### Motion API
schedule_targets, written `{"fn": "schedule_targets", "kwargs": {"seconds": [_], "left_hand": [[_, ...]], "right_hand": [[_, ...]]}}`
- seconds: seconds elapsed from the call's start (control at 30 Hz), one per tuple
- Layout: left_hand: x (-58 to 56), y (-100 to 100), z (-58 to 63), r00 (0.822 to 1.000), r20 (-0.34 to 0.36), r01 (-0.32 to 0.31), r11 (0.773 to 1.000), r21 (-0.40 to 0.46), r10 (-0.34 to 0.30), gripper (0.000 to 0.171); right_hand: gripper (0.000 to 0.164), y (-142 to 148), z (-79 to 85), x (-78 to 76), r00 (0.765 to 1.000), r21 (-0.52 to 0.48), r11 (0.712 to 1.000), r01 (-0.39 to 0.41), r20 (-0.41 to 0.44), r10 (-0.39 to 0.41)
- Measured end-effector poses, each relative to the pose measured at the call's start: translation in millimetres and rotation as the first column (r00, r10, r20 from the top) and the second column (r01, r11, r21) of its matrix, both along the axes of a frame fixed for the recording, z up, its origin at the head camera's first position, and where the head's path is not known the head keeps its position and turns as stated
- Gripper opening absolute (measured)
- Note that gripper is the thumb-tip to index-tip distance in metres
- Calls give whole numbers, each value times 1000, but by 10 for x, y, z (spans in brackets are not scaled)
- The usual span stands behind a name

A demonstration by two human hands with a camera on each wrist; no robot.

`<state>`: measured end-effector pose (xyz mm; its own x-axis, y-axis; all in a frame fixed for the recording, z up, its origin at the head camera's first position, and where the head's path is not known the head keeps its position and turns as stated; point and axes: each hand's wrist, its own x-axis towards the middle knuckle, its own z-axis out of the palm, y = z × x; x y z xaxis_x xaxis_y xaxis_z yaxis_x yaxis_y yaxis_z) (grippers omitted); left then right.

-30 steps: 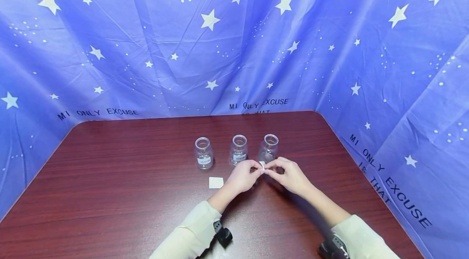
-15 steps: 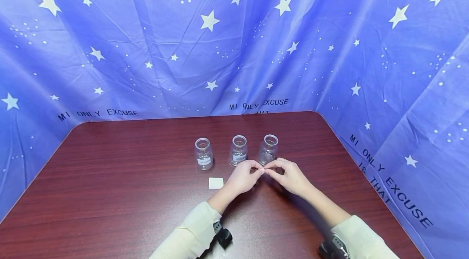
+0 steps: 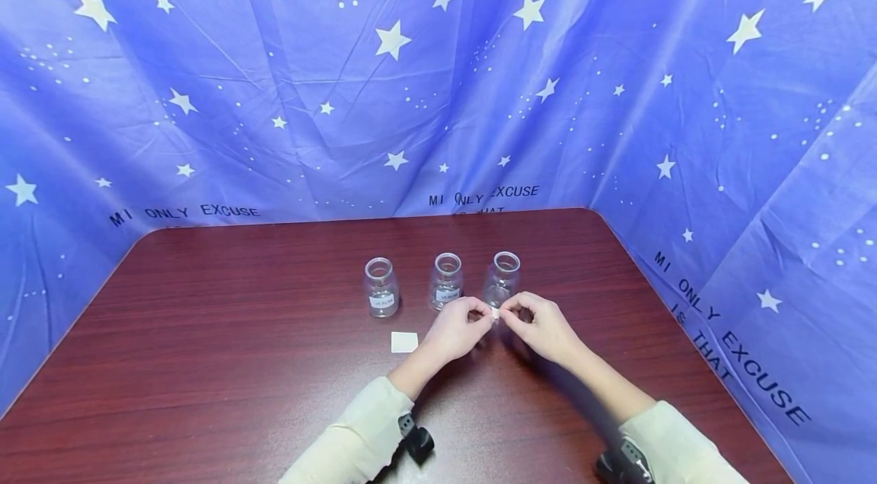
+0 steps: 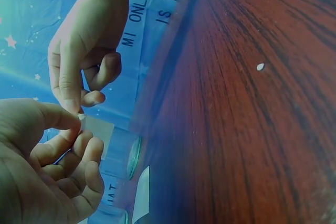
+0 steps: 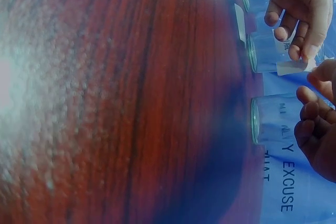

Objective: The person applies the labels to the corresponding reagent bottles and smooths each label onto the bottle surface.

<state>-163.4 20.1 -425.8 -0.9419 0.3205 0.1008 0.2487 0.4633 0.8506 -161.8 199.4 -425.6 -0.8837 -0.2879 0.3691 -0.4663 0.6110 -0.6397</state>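
Observation:
My left hand (image 3: 457, 330) pinches a small white label (image 5: 290, 67) between thumb and fingertips, above the table in front of the right-hand glass jar (image 3: 505, 278). My right hand (image 3: 546, 328) meets it from the other side, thumb and index finger pinching at the label's corner. In the left wrist view the label (image 4: 104, 136) hangs from the fingertips, partly covered by them. The right-hand jar shows no label on its visible side. A middle jar (image 3: 448, 278) and a left jar (image 3: 381, 286) each carry a white printed label; all three stand upright and uncapped.
A white paper piece (image 3: 404, 342) lies on the dark red wooden table (image 3: 240, 332), left of my left hand. A tiny white fleck (image 4: 260, 67) lies on the wood. Blue star-printed curtain (image 3: 308, 73) hangs behind and at the sides. Both wrists wear black cameras (image 3: 418, 441).
My right fingertips have shifted slightly right, away from the left ones, and more of the white label shows between them. Jars and paper piece have stayed in place.

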Motion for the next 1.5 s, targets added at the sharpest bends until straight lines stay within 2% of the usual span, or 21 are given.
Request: {"fn": "schedule_targets", "kwargs": {"seconds": [0.2,0.53,1.27,1.5], "left_hand": [[12,7,12,1000,-16,-14,1000,12,14,12],[7,-3,-11,999,24,-32,999,8,32,12],[23,-48,6,998,33,-57,998,30,56,12],[25,-60,6,997,39,-68,997,39,66,11]], "right_hand": [[6,28,16,-21,1000,-6,1000,12,24,-12],[6,48,49,-26,999,-25,999,28,38,-27],[4,85,61,-32,993,-52,996,70,95,-65],[4,100,53,-36,992,-40,995,91,87,-87]]}}
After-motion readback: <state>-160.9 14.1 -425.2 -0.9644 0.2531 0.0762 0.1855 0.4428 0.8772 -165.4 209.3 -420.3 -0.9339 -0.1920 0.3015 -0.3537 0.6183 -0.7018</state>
